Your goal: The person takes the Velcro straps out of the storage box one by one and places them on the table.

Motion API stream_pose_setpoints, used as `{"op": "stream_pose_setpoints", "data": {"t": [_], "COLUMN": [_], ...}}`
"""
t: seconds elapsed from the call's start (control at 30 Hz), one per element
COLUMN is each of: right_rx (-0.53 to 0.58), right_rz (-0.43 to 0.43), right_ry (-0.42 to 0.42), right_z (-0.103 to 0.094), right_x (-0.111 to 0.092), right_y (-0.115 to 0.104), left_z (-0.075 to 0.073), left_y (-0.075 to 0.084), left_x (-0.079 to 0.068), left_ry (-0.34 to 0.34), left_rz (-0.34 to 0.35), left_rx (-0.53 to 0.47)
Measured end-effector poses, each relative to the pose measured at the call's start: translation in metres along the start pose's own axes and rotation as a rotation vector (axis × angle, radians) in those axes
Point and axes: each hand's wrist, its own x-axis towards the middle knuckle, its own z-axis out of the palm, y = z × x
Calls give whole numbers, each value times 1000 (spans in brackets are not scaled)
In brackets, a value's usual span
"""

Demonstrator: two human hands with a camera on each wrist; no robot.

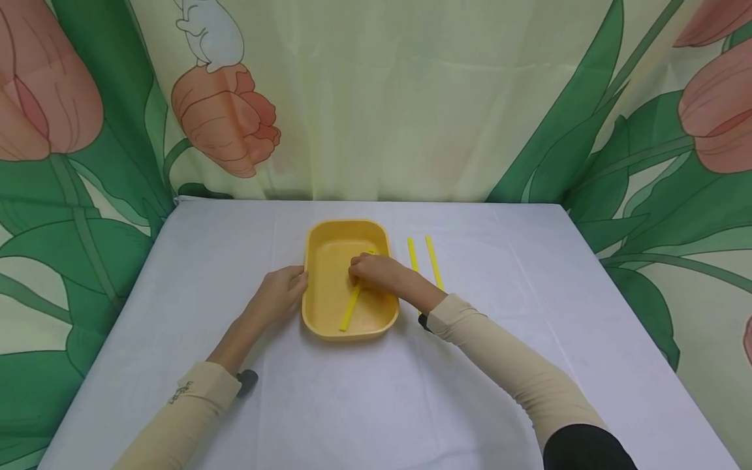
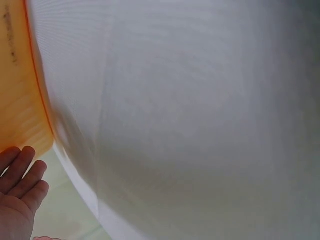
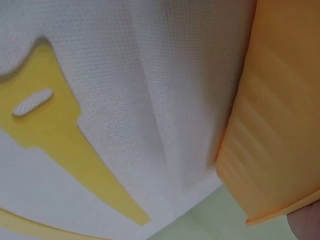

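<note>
A yellow rectangular tray (image 1: 320, 261) rests on the white-covered table. Along its left side, my left hand (image 1: 281, 290) touches the rim; in the left wrist view that hand's fingers (image 2: 22, 170) are nearly straight beside the tray's outer wall (image 2: 17, 110). My right hand (image 1: 376, 273) reaches over the tray's right rim and pinches a flat yellow strip (image 1: 350, 310) lying slantwise inside. The strip's middle is hidden under the fingers. In the right wrist view only a bit of that hand (image 3: 306, 222) appears, past the tray wall (image 3: 280, 130).
Right of the tray lie two more yellow strips, one (image 1: 413, 253) nearer and another (image 1: 435, 262) beside it, partly behind my right forearm. Seen close, one strip (image 3: 75, 140) has a wide, slotted end. A printed curtain (image 1: 382, 117) hangs behind the table (image 1: 499, 261).
</note>
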Motion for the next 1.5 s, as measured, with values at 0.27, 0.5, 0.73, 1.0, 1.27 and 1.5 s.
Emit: {"op": "stream_pose_setpoints", "data": {"t": [0.27, 0.5, 0.73, 1.0, 1.27, 1.5], "right_rx": [71, 92, 109, 97, 134, 211], "right_rz": [7, -17, -60, -57, -78, -63], "right_ry": [-47, -68, -55, -30, 28, 152], "right_z": [-1, -1, 1, -2, -4, -7], "right_x": [1, 1, 1, -1, -8, -13], "right_y": [0, 1, 3, 0, 1, 4], "left_z": [0, 1, 2, 0, 1, 0], "left_y": [0, -1, 0, 2, 1, 2], "left_x": [-1, 0, -1, -2, -1, -1], "left_ry": [-9, -9, -4, 8, -2, -10], "left_rz": [-3, -25, -41, -5, -10, -27], "left_rx": [-3, -1, 14, 11, 8, 9]}}
